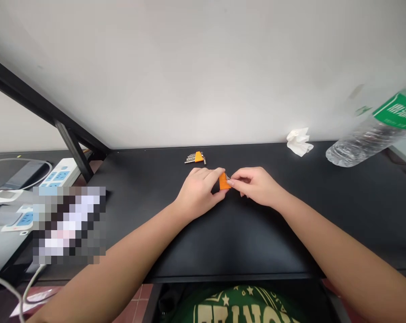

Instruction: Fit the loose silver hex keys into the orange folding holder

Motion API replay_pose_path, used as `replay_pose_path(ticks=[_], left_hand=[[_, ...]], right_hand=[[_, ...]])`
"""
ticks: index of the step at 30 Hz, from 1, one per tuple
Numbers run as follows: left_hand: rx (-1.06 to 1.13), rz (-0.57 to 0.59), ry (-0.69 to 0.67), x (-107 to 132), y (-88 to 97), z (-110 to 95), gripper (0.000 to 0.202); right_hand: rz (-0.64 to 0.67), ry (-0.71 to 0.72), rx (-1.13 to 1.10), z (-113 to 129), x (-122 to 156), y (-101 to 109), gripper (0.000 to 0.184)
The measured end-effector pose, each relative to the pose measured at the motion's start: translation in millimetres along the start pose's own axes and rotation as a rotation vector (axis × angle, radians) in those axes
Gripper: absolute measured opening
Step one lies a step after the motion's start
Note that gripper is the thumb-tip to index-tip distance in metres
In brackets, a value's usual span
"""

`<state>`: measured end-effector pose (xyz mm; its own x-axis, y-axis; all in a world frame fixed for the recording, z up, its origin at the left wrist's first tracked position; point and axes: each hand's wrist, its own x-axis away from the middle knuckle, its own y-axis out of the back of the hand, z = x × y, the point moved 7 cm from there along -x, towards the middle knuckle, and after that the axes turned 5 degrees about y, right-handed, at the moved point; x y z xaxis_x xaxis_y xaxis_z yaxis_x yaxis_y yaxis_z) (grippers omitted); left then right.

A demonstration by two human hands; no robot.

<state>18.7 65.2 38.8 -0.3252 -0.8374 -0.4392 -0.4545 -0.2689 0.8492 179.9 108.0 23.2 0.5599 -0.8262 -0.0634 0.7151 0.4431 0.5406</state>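
Note:
Near the middle of the black table, my left hand (203, 188) grips an orange hex key holder (224, 181) between thumb and fingers. My right hand (253, 185) is closed in a pinch at the holder's right side, where a small bit of metal, seemingly a hex key, shows by the fingertips. How far that key sits in the holder is hidden. Behind my left hand lies a second orange hex key holder (199, 156), with several metal hex keys sticking out of it.
A clear plastic bottle (361, 139) with a green label leans at the right, near a crumpled white tissue (299, 141). To the left are power strips (63, 174), cables and a blurred-out device (70, 224). A pale wall (203, 76) rises behind the black table (236, 251).

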Motion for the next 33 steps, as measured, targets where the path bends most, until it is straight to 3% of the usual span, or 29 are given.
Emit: replay_pose_path(ticks=[3,5,6,10,13,33], left_hand=[[0.0,-0.008,0.111,0,1.9,15,0.042],[0.001,-0.024,0.166,1,4.0,24,0.045],[0.003,-0.029,0.182,1,4.7,27,0.046],[0.018,-0.029,0.196,1,5.0,30,0.046],[0.027,-0.04,0.188,1,5.4,29,0.045],[0.021,0.007,0.175,1,5.6,25,0.046]], right_hand=[[-0.068,-0.061,0.02,-12,1,23,0.032],[-0.14,-0.009,0.182,-16,1,40,0.022],[-0.106,0.027,0.26,-18,1,42,0.017],[0.077,0.078,0.421,-26,1,31,0.016],[0.13,0.093,0.473,-25,1,19,0.017],[0.064,0.024,0.596,-26,1,16,0.018]])
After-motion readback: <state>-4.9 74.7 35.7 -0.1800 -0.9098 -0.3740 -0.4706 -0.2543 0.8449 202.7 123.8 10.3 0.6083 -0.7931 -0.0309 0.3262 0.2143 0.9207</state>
